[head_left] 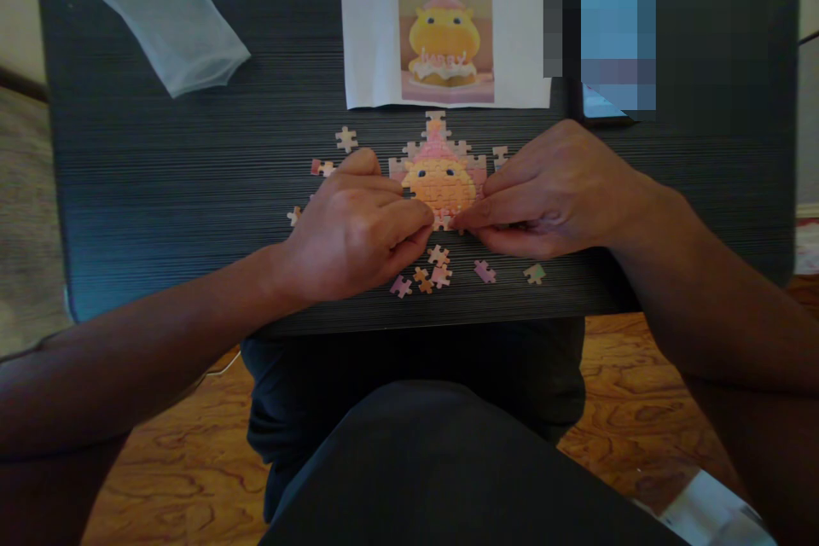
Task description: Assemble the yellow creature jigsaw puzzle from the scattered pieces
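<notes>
A partly joined jigsaw puzzle [441, 179] lies on the table, showing a yellow cartoon animal in a pink party hat. My left hand [358, 226] is closed, thumb and forefinger pinched at the puzzle's lower left edge. From the other side, my right hand [550, 196] pinches at the lower edge, its other fingers along the puzzle's right side. Between the fingertips is a jigsaw piece [441, 223] of the bottom row, partly covered by them. Loose pieces lie below, among them a purple one [485, 271] and a greenish one [534, 274].
Behind the puzzle lies a printed reference picture [446, 34] on white paper. A clear plastic bag [176, 26] rests at the back left. A phone-like device [605, 107], mostly blurred out, is at the back right. More loose pieces, including one [346, 139], lie around my left hand.
</notes>
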The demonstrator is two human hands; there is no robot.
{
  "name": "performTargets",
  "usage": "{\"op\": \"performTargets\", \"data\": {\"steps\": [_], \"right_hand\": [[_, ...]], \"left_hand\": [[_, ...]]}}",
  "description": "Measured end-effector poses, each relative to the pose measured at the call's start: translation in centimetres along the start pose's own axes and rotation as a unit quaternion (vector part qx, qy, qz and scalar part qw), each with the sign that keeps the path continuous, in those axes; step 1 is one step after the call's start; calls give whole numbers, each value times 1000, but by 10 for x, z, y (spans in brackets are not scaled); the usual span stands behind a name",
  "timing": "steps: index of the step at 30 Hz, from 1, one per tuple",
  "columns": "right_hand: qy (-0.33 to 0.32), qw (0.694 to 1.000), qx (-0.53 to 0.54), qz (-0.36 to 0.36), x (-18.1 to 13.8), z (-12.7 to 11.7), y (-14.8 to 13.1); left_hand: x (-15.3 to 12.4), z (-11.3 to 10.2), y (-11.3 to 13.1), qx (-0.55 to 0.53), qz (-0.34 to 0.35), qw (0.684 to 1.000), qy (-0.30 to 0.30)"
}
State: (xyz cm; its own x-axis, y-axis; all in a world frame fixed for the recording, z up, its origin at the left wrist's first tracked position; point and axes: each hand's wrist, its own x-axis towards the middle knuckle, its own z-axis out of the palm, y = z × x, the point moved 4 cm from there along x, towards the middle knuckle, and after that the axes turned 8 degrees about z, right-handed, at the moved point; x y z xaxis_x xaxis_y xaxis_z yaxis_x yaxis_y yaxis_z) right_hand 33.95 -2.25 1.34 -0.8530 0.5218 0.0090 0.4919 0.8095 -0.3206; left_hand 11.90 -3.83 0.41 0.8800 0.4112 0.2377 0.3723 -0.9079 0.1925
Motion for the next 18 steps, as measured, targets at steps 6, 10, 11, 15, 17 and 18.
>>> {"op": "performTargets", "data": {"steps": [6,10,11,15,17,18], "right_hand": [[29,1000,3,-9,0,-1,-1],[30,999,7,-11,-1,-1,-1],[30,999,7,-12,-1,-1,-1],[27,999,5,-20,-1,-1,-2],[19,1000,9,-21,0,-1,-2],[15,1000,12,-20,0,0,-2]], "left_hand": [[0,0,0,11,3,1000,1],[1,-1,1,21,6,1000,0],[1,-1,2,20,5,1000,-2],[1,-1,1,8,-1,1000,-3],[0,0,0,0,-3,1000,1],[-1,0,0,-3,-3,1000,3]]}}
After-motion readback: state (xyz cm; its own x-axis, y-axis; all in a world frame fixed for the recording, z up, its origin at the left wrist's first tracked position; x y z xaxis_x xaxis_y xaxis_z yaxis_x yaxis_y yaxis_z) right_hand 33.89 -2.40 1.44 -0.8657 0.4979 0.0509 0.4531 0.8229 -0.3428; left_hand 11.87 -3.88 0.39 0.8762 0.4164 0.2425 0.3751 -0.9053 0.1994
